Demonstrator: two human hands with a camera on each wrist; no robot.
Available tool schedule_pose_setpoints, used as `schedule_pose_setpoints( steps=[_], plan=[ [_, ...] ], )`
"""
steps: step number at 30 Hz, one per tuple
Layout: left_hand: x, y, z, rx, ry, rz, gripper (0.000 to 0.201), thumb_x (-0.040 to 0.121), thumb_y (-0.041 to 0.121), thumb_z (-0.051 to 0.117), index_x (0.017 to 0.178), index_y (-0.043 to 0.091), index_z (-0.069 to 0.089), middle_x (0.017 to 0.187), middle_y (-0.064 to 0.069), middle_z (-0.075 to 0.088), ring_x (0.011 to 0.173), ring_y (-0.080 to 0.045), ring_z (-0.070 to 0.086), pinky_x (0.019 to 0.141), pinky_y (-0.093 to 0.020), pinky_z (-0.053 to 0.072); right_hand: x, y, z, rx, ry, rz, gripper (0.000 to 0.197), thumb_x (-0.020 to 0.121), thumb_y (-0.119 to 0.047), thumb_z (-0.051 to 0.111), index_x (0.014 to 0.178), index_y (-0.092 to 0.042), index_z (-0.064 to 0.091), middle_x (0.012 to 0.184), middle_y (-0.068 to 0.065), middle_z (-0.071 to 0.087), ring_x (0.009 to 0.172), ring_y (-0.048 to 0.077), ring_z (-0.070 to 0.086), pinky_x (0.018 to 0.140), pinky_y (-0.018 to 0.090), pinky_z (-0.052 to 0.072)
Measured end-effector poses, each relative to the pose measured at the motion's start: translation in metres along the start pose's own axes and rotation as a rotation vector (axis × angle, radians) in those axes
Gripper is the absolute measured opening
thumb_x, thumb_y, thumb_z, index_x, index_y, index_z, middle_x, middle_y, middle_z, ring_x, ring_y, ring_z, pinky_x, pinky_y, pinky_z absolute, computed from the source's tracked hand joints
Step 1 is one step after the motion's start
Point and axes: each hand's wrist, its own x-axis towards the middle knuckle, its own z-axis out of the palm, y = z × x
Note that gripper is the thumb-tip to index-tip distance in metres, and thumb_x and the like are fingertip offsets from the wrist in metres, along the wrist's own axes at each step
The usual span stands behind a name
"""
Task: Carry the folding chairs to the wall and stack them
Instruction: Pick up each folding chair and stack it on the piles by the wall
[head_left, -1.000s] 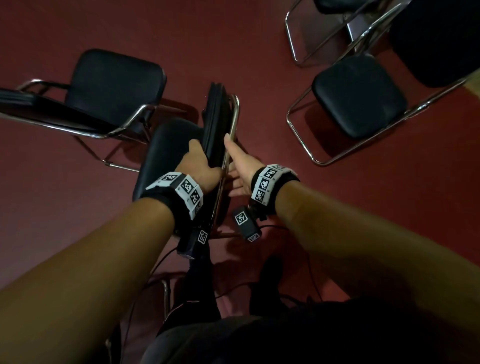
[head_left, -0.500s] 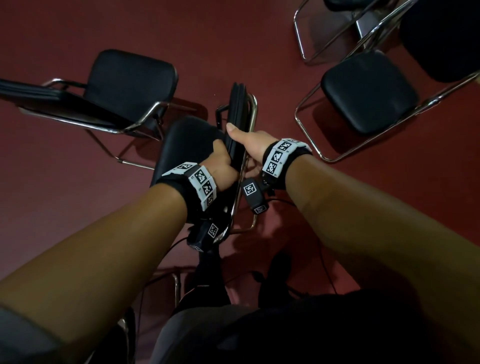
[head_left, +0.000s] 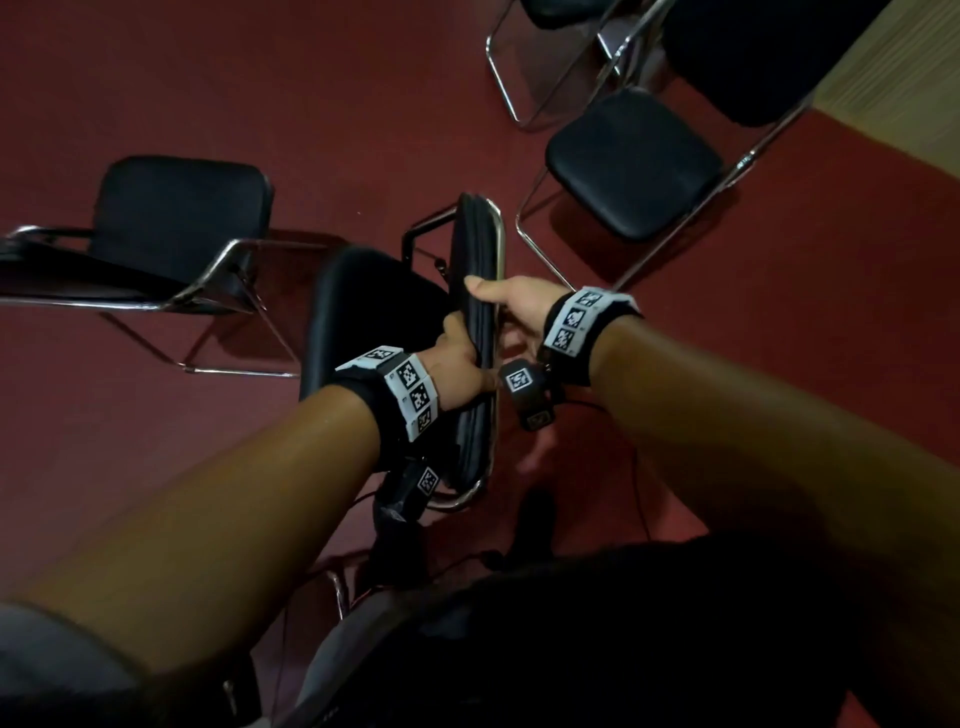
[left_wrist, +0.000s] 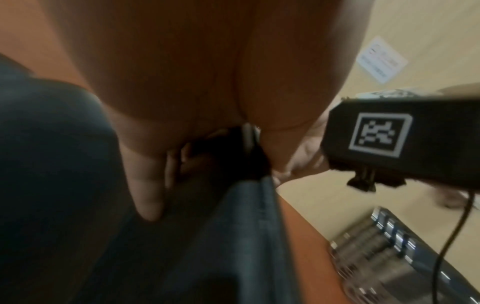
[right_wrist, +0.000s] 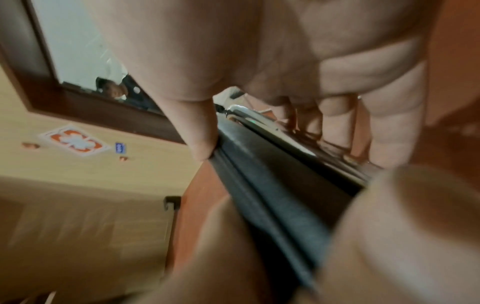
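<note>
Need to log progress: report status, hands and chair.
Left hand and right hand both grip the chair backrest. Seat not folded flat. Open chairs left and right.

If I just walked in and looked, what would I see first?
First you'd see two hands in the middle gripping one black chair that is folded up: the left hand on its near side, the right hand with its thumb across the top edge. Around them, open black chairs stand on the red floor, one on the left and one at the upper right.
</note>
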Motion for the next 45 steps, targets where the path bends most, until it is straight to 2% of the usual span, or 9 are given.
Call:
schedule_pose_setpoints(
  steps=[6, 11, 15, 26, 35, 38, 41, 43, 45],
  plan=[
    [0.012, 0.042, 0.05, 0.03, -0.118, 0.097, 0.112, 0.09, 0.042, 0.077, 0.167, 0.024, -0.003, 0.156, -0.01, 0.049, 0.136, -0.025, 0.054, 0.109, -0.027, 0.04, -0.024, 0.01, -0.069, -0.236, 0.193, -0.045, 0.043, 0.087, -0.057, 0.077, 0.1, -0.016, 0.071, 0.093, 0.008, 0.077, 0.076, 0.024, 0.075, 0.066, 0.039, 0.062],
    [0.02, 0.068, 0.077, 0.004, -0.178, 0.112, 0.122, 0.066, 0.073, 0.074, 0.166, 0.038, 0.014, 0.16, -0.005, 0.046, 0.142, -0.02, 0.05, 0.118, -0.037, 0.041, -0.018, 0.033, -0.119, -0.403, 0.365, -0.086, 0.061, 0.086, -0.058, 0.075, 0.128, -0.015, 0.07, 0.114, 0.006, 0.074, 0.095, 0.027, 0.072, 0.083, 0.037, 0.057],
    [0.026, 0.08, 0.095, 0.004, -0.158, 0.091, 0.088, 0.091, 0.059, 0.071, 0.163, 0.034, 0.029, 0.151, 0.002, 0.054, 0.127, -0.022, 0.062, 0.101, -0.043, 0.057, -0.018, 0.038, -0.147, -0.431, 0.432, -0.08, 0.067, 0.086, -0.062, 0.066, 0.131, -0.013, 0.065, 0.12, 0.01, 0.071, 0.098, 0.032, 0.069, 0.096, 0.042, 0.057],
    [0.034, 0.101, 0.109, -0.064, -0.187, -0.003, 0.078, 0.09, 0.045, 0.079, 0.157, 0.031, 0.043, 0.133, 0.001, 0.064, 0.087, -0.019, 0.069, 0.076, -0.034, 0.057, -0.014, 0.048, -0.171, -0.502, 0.445, -0.069, 0.062, 0.087, -0.06, 0.058, 0.13, -0.016, 0.063, 0.107, 0.01, 0.064, 0.096, 0.033, 0.063, 0.097, 0.043, 0.054],
    [0.034, 0.095, 0.088, -0.09, -0.323, -0.088, 0.08, 0.09, 0.051, 0.076, 0.158, 0.05, 0.034, 0.139, 0.01, 0.06, 0.111, -0.021, 0.067, 0.089, -0.045, 0.06, -0.008, 0.036, -0.164, -0.549, 0.445, -0.044, 0.063, 0.081, -0.065, 0.057, 0.119, -0.015, 0.066, 0.103, 0.008, 0.071, 0.087, 0.028, 0.068, 0.092, 0.041, 0.057],
    [0.039, 0.09, 0.085, 0.007, -0.359, -0.036, 0.078, 0.089, 0.054, 0.074, 0.155, 0.058, 0.033, 0.132, 0.005, 0.067, 0.109, -0.02, 0.07, 0.094, -0.044, 0.06, -0.006, 0.029, -0.165, -0.558, 0.408, 0.017, 0.061, 0.089, -0.059, 0.058, 0.127, -0.012, 0.067, 0.116, 0.012, 0.072, 0.105, 0.031, 0.069, 0.096, 0.038, 0.054],
    [0.05, 0.082, 0.077, 0.064, -0.394, 0.05, 0.057, 0.09, 0.045, 0.071, 0.14, 0.063, 0.051, 0.119, -0.006, 0.076, 0.094, -0.023, 0.074, 0.064, -0.026, 0.058, -0.007, 0.02, -0.162, -0.476, 0.372, -0.005, 0.053, 0.101, -0.033, 0.063, 0.145, -0.006, 0.056, 0.146, 0.016, 0.058, 0.136, 0.033, 0.055, 0.076, 0.022, 0.048],
    [0.062, 0.075, 0.069, 0.026, -0.388, 0.103, 0.045, 0.097, 0.025, 0.069, 0.135, 0.049, 0.064, 0.104, -0.003, 0.077, 0.076, -0.013, 0.069, 0.054, -0.017, 0.053, -0.006, 0.013, -0.156, -0.476, 0.332, 0.063, 0.05, 0.102, -0.034, 0.059, 0.143, -0.005, 0.059, 0.143, 0.016, 0.061, 0.132, 0.033, 0.058, 0.096, 0.033, 0.052],
    [0.079, 0.067, 0.059, 0.006, -0.304, 0.102, 0.04, 0.096, 0.018, 0.071, 0.133, 0.034, 0.07, 0.111, 0.0, 0.077, 0.091, -0.01, 0.071, 0.082, -0.02, 0.059, -0.006, 0.006, -0.149, -0.447, 0.329, 0.105, 0.049, 0.099, -0.039, 0.058, 0.137, -0.008, 0.063, 0.135, 0.015, 0.066, 0.124, 0.031, 0.062, 0.112, 0.042, 0.046]
  ],
)
